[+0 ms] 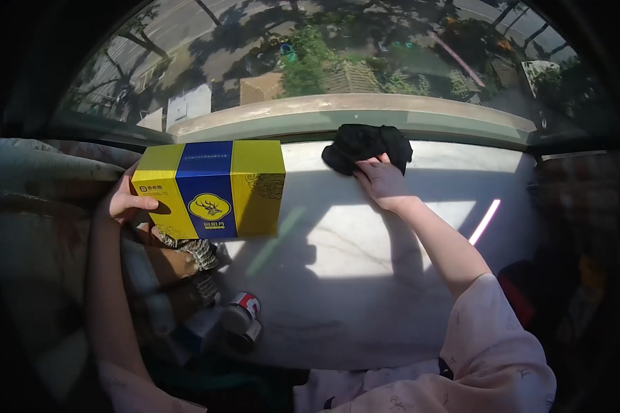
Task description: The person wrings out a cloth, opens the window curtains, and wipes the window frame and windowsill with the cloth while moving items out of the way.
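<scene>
Yellow box (210, 189) in left grip (127, 199)

Left hand's (125, 199) fingers are partly hidden behind the yellow-and-blue box (258, 196), whose small upper print is too fine to read. Pink garment (503, 354) runs off the lower edge; foliage outside (308, 65) is blurred.

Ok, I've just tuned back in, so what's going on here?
A person at a marble ledge by a window has both hands busy. The left hand grips a yellow-and-blue box by its left side; the right hand is on a bunched black cloth at the ledge's window edge. Whether it grips or just presses the cloth is unclear. A small round container with red-and-white markings sits near the ledge's near left edge.
</scene>
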{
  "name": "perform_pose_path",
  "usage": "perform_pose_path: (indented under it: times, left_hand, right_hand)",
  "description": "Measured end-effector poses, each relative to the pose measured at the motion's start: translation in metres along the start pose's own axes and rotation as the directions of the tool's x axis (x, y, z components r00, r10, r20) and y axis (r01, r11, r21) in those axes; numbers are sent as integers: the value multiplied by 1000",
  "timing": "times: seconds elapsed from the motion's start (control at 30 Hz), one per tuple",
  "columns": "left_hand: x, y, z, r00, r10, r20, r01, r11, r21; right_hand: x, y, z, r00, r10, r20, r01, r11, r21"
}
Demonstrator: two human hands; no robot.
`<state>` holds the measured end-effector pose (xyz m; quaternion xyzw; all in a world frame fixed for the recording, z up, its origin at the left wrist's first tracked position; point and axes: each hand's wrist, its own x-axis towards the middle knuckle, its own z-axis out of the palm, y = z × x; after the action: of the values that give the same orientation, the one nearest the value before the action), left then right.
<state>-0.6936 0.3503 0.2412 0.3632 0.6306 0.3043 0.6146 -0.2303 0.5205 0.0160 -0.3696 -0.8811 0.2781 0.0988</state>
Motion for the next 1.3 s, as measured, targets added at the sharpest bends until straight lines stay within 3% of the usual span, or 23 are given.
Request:
perform_pose_path:
  times: [0.03, 0.13, 0.2, 0.3, 0.4, 0.47, 0.5, 0.53, 0.57, 0.6, 0.63, 0.67, 0.7, 0.73, 0.8, 0.83, 0.87, 0.97, 1.0, 1.03, 1.17, 1.23, 1.3]
  left_hand:
    - [3, -6, -1, 998, -34, -55, 33, 999, -15]
    - [12, -16, 0, 989, -68, -130, 63, 997, -40]
    - [15, -9, 5, 957, -261, -129, 252, 964, -81]
    - [12, -8, 0, 932, -339, -128, 330, 940, -86]
    - [24, -27, -16, 912, -384, -147, 361, 919, -160]
    - [29, -58, -49, 893, -424, -155, 389, 897, -210]
    - [29, -49, -32, 857, -446, -260, 416, 895, -163]
    - [31, -53, -31, 859, -445, -254, 417, 895, -157]
    - [35, -63, -36, 772, -469, -429, 438, 882, -175]
    - [40, -74, -43, 656, -477, -586, 455, 868, -198]
    - [47, -87, -55, 667, -434, -606, 509, 859, -54]
    - [56, -81, -37, 583, -360, -728, 543, 840, 19]
    - [70, -132, -83, 624, -123, -772, 437, 874, 213]
    - [84, -179, -125, 627, 121, -770, 349, 840, 416]
    - [102, -151, -70, 567, 245, -786, 201, 885, 420]
    - [114, -144, -47, 550, 389, -739, 90, 852, 515]
    - [124, -135, -18, 519, 523, -676, -16, 797, 604]
    - [133, -58, 125, 684, 469, -558, -110, 824, 556]
    - [135, -42, 162, 735, 415, -536, -101, 849, 519]
    - [134, -25, 198, 776, 367, -514, -82, 866, 494]
    - [150, -26, 301, 857, 263, -443, -159, 953, 257]
    - [156, -58, 355, 882, 179, -435, -80, 969, 236]
    - [157, -88, 414, 848, 106, -519, -11, 983, 183]
  right_hand:
    - [-21, 31, -13, 991, 116, -62, -120, 991, -64]
    - [-89, 107, -50, 925, 200, -324, -294, 915, -276]
    - [-118, 121, -61, 849, 252, -464, -369, 912, -180]
    - [-129, 81, -36, 776, 339, -532, -437, 897, -66]
    - [-148, -22, 2, 899, 234, -371, -234, 971, 47]
    - [-158, -65, 48, 986, 80, -146, -64, 992, 108]
    - [-157, -82, 65, 1000, -10, -18, 13, 982, 189]
    - [-142, -89, 77, 980, -26, 196, -34, 954, 297]
    - [-125, -89, 74, 983, -179, 39, 154, 923, 353]
    - [-101, -83, 59, 955, -268, 125, 214, 919, 332]
    - [-76, -75, 54, 929, -322, 182, 269, 926, 266]
    - [-61, -62, 44, 921, -352, 165, 321, 928, 187]
    - [-52, -43, 33, 914, -388, 119, 369, 917, 155]
    - [-47, -29, 8, 926, -272, 261, 230, 956, 181]
    - [-47, 24, -17, 965, -160, 209, 150, 987, 64]
    - [-55, 52, -36, 992, -114, 51, 114, 993, 1]
    - [-65, 79, -57, 999, 37, 10, -36, 995, -91]
    - [-113, 175, -101, 931, 337, -142, -365, 879, -307]
    - [-132, 195, -113, 893, 358, -274, -433, 851, -298]
    - [-149, 217, -114, 821, 220, -526, -419, 859, -295]
    - [-185, 196, -99, 521, 534, -666, -794, 590, -147]
    - [-192, 142, -71, 563, 414, -715, -692, 710, -133]
    - [-195, 89, -42, 691, 381, -614, -510, 859, -40]
